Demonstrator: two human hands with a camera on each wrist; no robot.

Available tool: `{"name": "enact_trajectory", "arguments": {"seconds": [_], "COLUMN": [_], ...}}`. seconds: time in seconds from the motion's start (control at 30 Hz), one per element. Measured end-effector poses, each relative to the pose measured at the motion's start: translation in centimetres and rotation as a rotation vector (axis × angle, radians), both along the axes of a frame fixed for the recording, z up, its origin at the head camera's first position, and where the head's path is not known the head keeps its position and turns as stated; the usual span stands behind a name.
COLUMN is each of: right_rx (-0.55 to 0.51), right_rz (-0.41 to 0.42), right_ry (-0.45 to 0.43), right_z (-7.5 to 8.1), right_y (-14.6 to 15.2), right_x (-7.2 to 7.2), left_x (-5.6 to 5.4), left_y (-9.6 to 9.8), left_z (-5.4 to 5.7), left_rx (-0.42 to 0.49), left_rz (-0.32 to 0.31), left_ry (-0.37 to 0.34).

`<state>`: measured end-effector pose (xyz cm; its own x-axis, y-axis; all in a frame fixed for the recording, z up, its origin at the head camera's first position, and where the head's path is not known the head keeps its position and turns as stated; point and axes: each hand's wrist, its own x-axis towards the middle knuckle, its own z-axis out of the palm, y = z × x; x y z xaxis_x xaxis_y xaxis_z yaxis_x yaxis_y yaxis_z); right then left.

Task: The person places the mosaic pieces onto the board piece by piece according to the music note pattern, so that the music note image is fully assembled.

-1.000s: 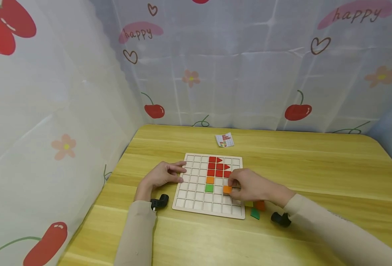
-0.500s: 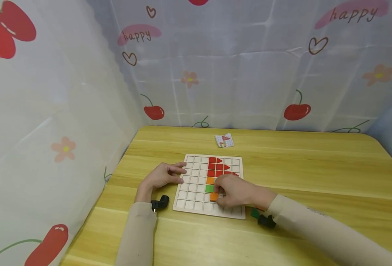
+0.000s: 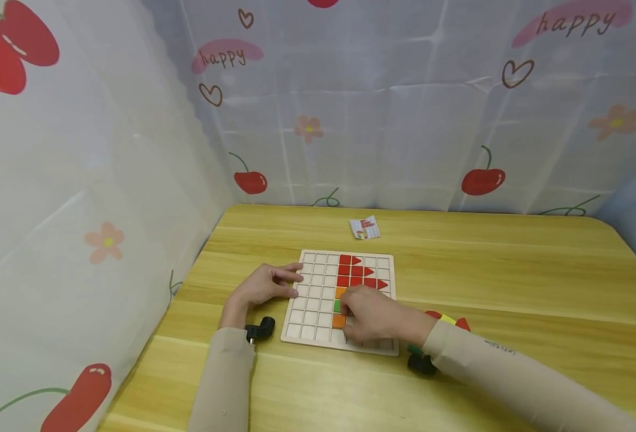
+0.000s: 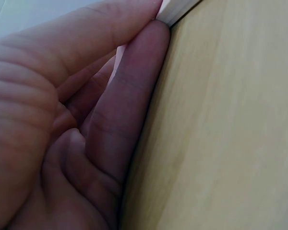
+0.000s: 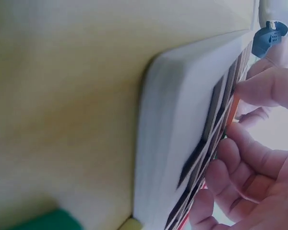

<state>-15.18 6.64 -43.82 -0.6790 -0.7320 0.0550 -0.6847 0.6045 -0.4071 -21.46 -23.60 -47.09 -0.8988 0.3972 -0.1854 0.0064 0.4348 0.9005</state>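
A pale wooden grid board [image 3: 309, 303] lies on the table. My left hand [image 3: 261, 287] rests at its left edge; in the left wrist view the fingertips press against the board's side [image 4: 175, 10]. With thumb and fingers, my right hand [image 3: 374, 315] pinches an orange square tile [image 3: 339, 322] over a cell in the lower middle. In the right wrist view this orange tile [image 5: 234, 111] shows between the fingertips. Just above it stand a green tile [image 3: 337, 306], partly hidden by the hand, and another orange tile [image 3: 341, 293]. Red squares and triangles [image 3: 356, 281] form three rows higher up.
Right of the board, partly under the right forearm, lie loose pieces: a yellow one [image 3: 448, 318], a red one [image 3: 462, 324] and a green one [image 3: 415, 350]. A small pattern card [image 3: 364, 228] lies behind the board. Black devices [image 3: 261, 329] sit at both wrists. A printed curtain surrounds the table.
My right hand has moved left across the board with the orange tile, from the right-hand cells to the column below the green tile. The left hand has stayed at the board's edge.
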Motion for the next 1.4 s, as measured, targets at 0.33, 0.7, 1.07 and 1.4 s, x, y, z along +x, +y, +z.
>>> {"name": "enact_trajectory", "arguments": {"seconds": [0.33, 0.7, 1.07, 1.4], "right_rx": [-0.01, -0.021, -0.057, -0.046], "right_rz": [-0.042, -0.012, -0.043, -0.057], "right_ry": [0.002, -0.069, -0.145, -0.204], "right_z": [-0.1, 0.5, 1.4, 2.2], "right_y": [-0.2, 1.2, 5.5, 8.8], "right_x": [0.0, 0.1, -0.4, -0.3], "left_x": [0.0, 0.0, 0.0, 0.0], "left_y": [0.0, 0.1, -0.1, 0.0], "left_z": [0.1, 0.3, -0.1, 0.1], "left_rx": [0.01, -0.002, -0.009, 0.011], "left_rz": [-0.001, 0.006, 0.004, 0.005], "left_ry": [-0.006, -0.003, -0.003, -0.016]}}
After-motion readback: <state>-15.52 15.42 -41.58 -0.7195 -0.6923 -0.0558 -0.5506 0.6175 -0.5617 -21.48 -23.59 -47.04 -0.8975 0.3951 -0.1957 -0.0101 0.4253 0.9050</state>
